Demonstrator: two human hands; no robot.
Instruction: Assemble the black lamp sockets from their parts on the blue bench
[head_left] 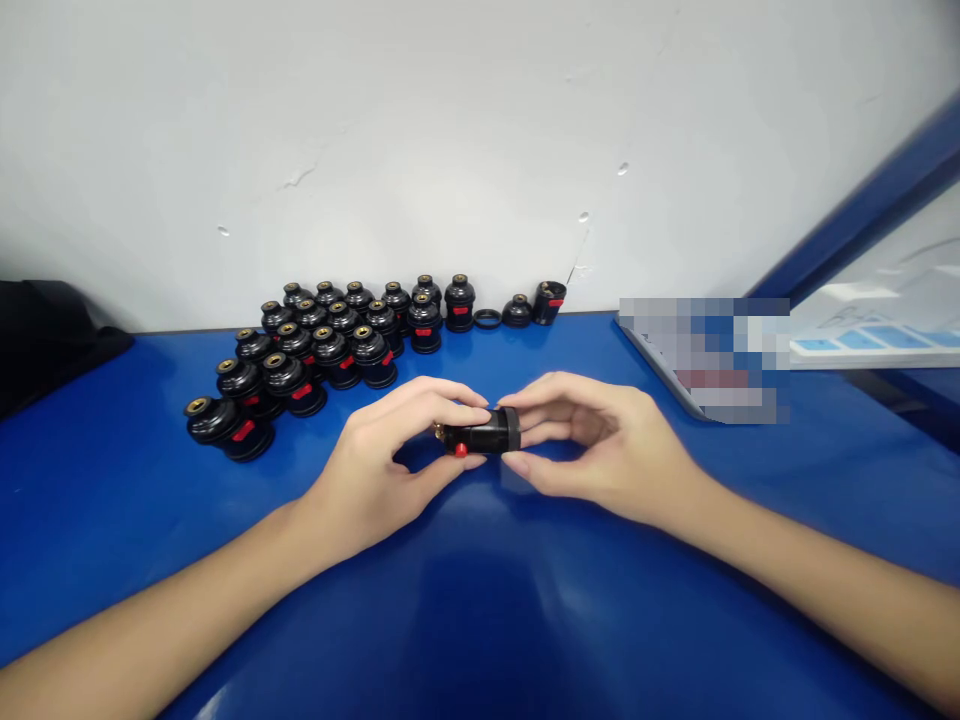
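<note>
- Head view: blk lampholder body (486,434) w/ red switch (461,450) lies sideways btwn both hands, over blue table (480,600); can't tell if touching it.
- L hand (397,440): fingers pinching body, thumb just by switch.
- R hand (611,440): fingers gripping blk collar (513,428) at body's R end.
- Beyond body, mostly to L: bunch of blk lampholders (335,350) w/ brass tops.
- Beyond body, nr wall (450,130): loose ring (487,326), domed cap (517,312), open shell (549,306).
- R of body, well apart: flat item (697,370), pixelated.

Blue tbl (480,590) holds blk fittings (336,358), ring (487,326), cap (517,313).
</note>
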